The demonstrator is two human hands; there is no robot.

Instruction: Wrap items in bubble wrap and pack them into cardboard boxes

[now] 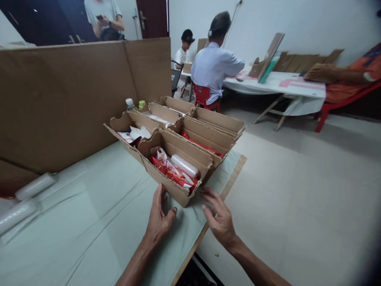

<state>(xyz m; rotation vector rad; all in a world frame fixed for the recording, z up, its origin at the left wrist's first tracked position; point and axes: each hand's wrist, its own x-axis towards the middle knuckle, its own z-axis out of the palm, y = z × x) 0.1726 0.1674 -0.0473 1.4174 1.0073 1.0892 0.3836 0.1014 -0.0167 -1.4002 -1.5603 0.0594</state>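
Several open cardboard boxes stand close together at the table corner. The nearest box (pixel 169 186) holds red and pink packets (pixel 169 167) and a clear bubble-wrap roll (pixel 184 166). My left hand (pixel 160 220) is at its front left side, fingers spread and the fingertips at the cardboard; whether they touch it I cannot tell. Off the box's right front corner, my right hand (pixel 219 218) is open with its fingers apart and nothing in it. Behind, one box (pixel 208 133) contains red packets, and another box (pixel 127 147) on the left has white packets (pixel 135 134).
A tall cardboard panel (pixel 74 103) borders the table's left side. Bubble-wrap rolls (pixel 35 186) lie on the green-covered table (pixel 98 210), whose wooden edge (pixel 235 174) runs along the right. Bottles stand behind the boxes. Other people sit at a far table (pixel 268 85); another person stands at the back.
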